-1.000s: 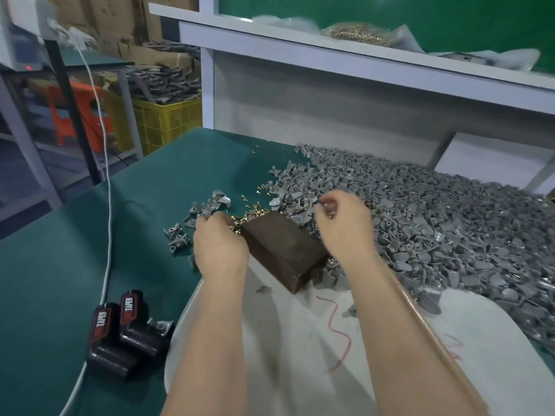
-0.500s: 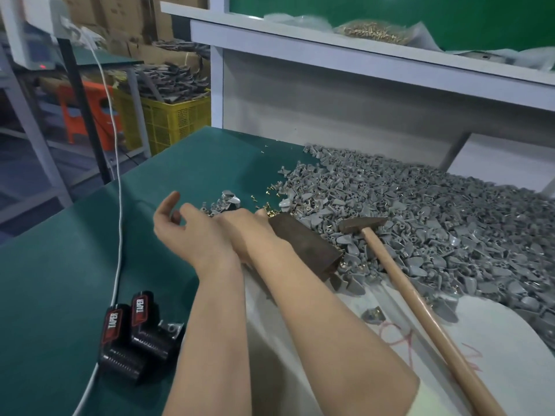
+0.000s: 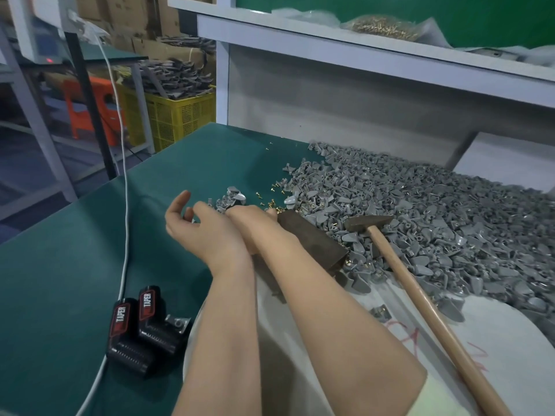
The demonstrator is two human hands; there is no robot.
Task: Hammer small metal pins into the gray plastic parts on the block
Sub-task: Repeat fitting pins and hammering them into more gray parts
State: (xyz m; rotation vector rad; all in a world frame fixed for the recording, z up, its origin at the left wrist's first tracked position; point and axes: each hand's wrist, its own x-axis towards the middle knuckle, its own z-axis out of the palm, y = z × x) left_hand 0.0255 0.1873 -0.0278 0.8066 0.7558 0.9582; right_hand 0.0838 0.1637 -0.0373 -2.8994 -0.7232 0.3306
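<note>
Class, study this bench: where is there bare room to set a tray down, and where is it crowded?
Bare green mat lies between the white cable and the left hand, and farther back, toward the white shelf post. The white sheet between the right forearm and the hammer is mostly bare. Crowded: the gray parts pile, the block, the batteries.

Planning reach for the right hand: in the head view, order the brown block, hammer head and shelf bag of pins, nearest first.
From the right hand:
1. brown block, just right of it.
2. hammer head, farther right on gray parts.
3. bag of pins, on the back shelf.
</note>
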